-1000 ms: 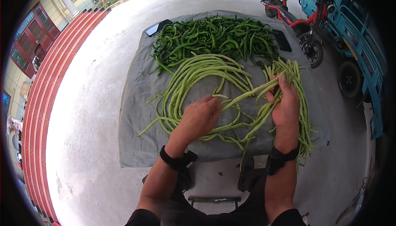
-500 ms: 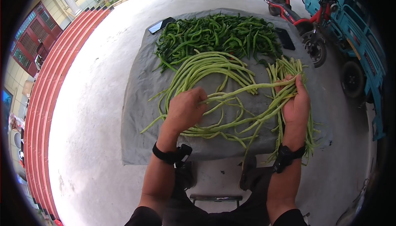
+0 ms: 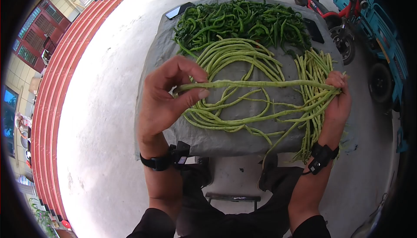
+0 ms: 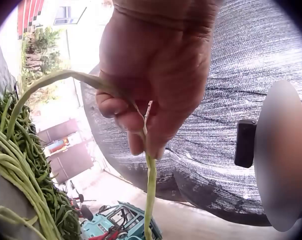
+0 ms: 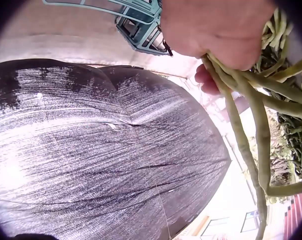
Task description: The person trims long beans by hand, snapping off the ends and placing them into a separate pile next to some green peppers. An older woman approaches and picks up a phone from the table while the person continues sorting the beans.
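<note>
In the head view my left hand (image 3: pixel 160 97) pinches a pale green long bean (image 3: pixel 256 83) between thumb and forefinger. It stretches almost level across to my right hand (image 3: pixel 339 101), which grips the ends of several long beans. In the left wrist view, one part of the pinched bean (image 4: pixel 150 200) hangs below the fingertips and another arches off to the left. The right wrist view has the bunched beans (image 5: pixel 261 135) coming out of the right fist. A coil of long beans (image 3: pixel 208 60) lies on the grey cloth (image 3: pixel 208 144), and a thick bundle (image 3: pixel 315 62) lies beside the right hand.
A heap of green chili peppers (image 3: pixel 243 23) covers the back of the cloth. A phone (image 3: pixel 173 13) lies at its left and a dark flat device (image 3: pixel 313 30) at its right. Red steps (image 3: pixel 52 103) stand left; a red scooter (image 3: pixel 343 14) and blue three-wheeler (image 3: pixel 378 25) stand right.
My left hand has moved left and up from over the coil, drawing one long bean out straight. The right hand has shifted right, still gripping the bean ends.
</note>
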Motion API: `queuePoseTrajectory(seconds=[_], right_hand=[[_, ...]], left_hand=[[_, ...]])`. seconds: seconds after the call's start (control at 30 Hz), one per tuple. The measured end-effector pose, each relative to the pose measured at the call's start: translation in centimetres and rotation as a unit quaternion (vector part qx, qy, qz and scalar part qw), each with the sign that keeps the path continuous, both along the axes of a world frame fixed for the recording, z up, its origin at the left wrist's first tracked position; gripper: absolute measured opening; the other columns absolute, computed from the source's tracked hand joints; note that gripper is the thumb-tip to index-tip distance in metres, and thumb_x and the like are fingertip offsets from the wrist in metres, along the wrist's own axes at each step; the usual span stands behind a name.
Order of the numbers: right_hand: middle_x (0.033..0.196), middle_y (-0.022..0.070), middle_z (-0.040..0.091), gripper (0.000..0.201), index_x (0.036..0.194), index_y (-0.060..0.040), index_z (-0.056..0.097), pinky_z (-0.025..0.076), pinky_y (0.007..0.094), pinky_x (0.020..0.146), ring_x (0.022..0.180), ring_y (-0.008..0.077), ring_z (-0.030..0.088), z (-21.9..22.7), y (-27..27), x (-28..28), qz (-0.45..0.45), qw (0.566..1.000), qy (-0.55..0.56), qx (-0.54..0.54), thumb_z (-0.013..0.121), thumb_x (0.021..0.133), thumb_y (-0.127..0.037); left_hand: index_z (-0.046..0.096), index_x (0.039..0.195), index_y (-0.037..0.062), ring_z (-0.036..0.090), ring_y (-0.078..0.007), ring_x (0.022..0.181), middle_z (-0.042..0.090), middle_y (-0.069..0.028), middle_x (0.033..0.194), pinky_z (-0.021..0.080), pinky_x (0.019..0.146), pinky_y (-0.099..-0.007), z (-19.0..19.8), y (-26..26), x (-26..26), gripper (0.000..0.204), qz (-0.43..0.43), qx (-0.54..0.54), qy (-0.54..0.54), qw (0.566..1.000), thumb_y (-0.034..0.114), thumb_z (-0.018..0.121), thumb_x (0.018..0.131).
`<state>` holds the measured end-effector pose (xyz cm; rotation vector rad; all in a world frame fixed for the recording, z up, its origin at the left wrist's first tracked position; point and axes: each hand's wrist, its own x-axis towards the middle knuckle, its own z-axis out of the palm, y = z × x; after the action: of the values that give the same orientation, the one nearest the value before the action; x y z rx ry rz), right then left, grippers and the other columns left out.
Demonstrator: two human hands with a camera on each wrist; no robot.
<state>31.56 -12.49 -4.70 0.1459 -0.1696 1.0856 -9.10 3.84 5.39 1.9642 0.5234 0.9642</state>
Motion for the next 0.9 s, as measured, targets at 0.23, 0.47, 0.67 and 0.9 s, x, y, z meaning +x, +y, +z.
queuePoseTrajectory(seconds=[0.23,0.47,0.67,0.9], right_hand=[[0.084,0.0059,0.044,0.025,0.099,-0.0022,0.046,0.042,0.0326,0.067,0.071,0.0155,0.044,-0.6,0.6,-0.2,0.028,0.997,-0.024,-0.061,0.046,0.115,-0.022],[0.088,0.0055,0.051,0.024,0.104,-0.0038,0.049,0.041,0.0312,0.063,0.069,0.0141,0.046,-0.4,1.6,-2.1,-0.024,0.973,-0.130,-0.191,0.048,0.115,-0.024],[0.088,0.0045,0.053,0.020,0.107,-0.0061,0.054,0.041,0.0309,0.061,0.069,0.0133,0.047,-0.3,1.9,-2.5,-0.035,0.964,-0.175,-0.199,0.050,0.114,-0.024],[0.089,0.0041,0.054,0.019,0.107,-0.0056,0.055,0.041,0.0300,0.061,0.069,0.0126,0.048,-0.2,2.0,-3.0,-0.021,0.965,-0.180,-0.188,0.053,0.113,-0.024]], left_hand=[[0.070,0.097,0.0035,0.059,-0.0053,0.065,0.070,0.0014,0.079,0.046,0.061,-0.0248,1.2,-0.7,-1.7,0.018,-0.011,-0.012,0.153,0.988,0.004,0.084,0.085],[0.072,0.105,0.0042,0.071,-0.0187,0.075,0.075,-0.0042,0.088,0.054,0.068,-0.0335,-5.6,3.7,-0.8,0.024,-0.004,0.023,0.400,0.916,0.006,0.080,0.083],[0.073,0.104,0.0081,0.072,-0.0356,0.088,0.075,-0.0121,0.096,0.056,0.078,-0.0449,-8.6,3.8,1.8,0.019,0.155,0.134,0.306,0.930,0.015,0.073,0.086],[0.070,0.104,0.0086,0.070,-0.0399,0.095,0.073,-0.0143,0.103,0.055,0.082,-0.0500,-12.3,4.2,5.2,0.015,0.195,0.181,0.262,0.928,0.014,0.066,0.091]])
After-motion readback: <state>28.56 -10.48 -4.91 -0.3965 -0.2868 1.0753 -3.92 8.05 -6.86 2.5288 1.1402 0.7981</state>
